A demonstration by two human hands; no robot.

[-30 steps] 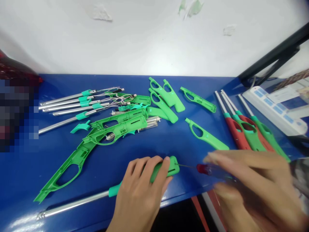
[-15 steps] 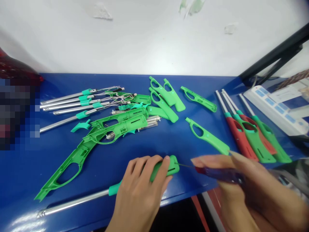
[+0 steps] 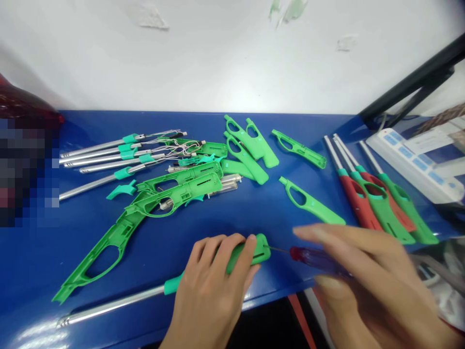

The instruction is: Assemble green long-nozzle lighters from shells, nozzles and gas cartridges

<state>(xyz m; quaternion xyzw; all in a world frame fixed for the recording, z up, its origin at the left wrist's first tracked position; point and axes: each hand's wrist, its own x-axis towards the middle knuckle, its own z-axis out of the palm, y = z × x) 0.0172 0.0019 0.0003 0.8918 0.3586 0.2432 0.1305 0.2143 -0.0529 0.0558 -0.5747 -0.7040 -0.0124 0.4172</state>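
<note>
The lighter (image 3: 263,249) lay low in the frame on the blue table (image 3: 138,257), its long axis running from the metal tube (image 3: 116,306) at lower left, gently upward, to its green butt just right of the lower centre. The left hand (image 3: 209,286) was wrapped over the handle, grasping it from above, with the butt showing past the fingers.

The screwdriver (image 3: 312,258) pointed at that butt from the right: its thin shank (image 3: 280,250) sloped slightly upward to the left, and its tip appeared to meet the end face. Tool and lighter thus came end to end, roughly in line but with a shallow bend between them. The right hand (image 3: 381,276), blurred at lower right, was the nearer to the butt's open side and had the screwdriver's handle loosely between thumb and fingers; how firmly, I could not tell.
</note>
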